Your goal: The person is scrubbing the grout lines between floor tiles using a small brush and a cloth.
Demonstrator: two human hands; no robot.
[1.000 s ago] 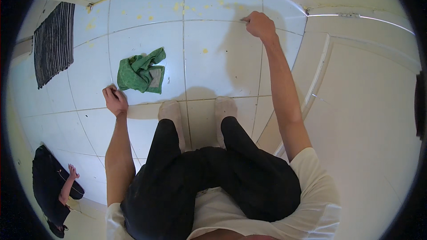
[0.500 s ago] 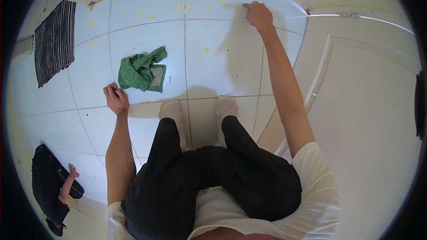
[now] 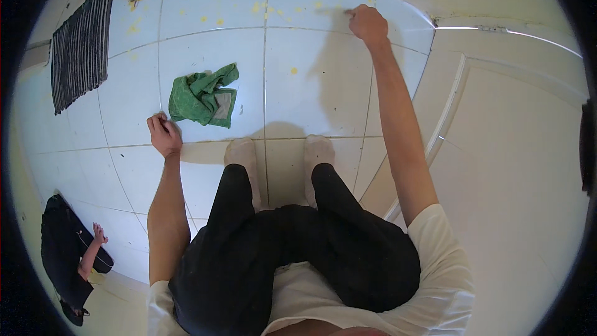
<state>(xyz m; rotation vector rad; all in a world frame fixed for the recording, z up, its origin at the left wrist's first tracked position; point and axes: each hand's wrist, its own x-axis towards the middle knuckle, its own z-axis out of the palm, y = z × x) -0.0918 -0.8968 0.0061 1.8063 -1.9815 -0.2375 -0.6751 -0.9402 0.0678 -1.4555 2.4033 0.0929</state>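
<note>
My right hand (image 3: 369, 23) reaches far out over the white tiled floor (image 3: 311, 106), its fingers closed beside the yellow spots (image 3: 318, 5) near the far wall. A tiny tip juts from the fingers toward the left; what it belongs to is hidden in the grip. My left hand (image 3: 165, 135) rests on the floor with its fingers curled in. Just beyond it lies a crumpled green cloth (image 3: 202, 99) with a grey patch, apart from the right hand.
A black-and-grey striped mat (image 3: 81, 53) lies at the far left. Another person (image 3: 65, 249) in dark clothes is at the lower left, one hand showing. A pale panelled door (image 3: 510, 168) stands on the right. My socked feet (image 3: 242, 152) are on the tiles between my hands.
The view has shifted slightly, moving the floor a little to the right in the picture. Both hands stay nearly where they were, still closed; the green cloth has not moved on the floor.
</note>
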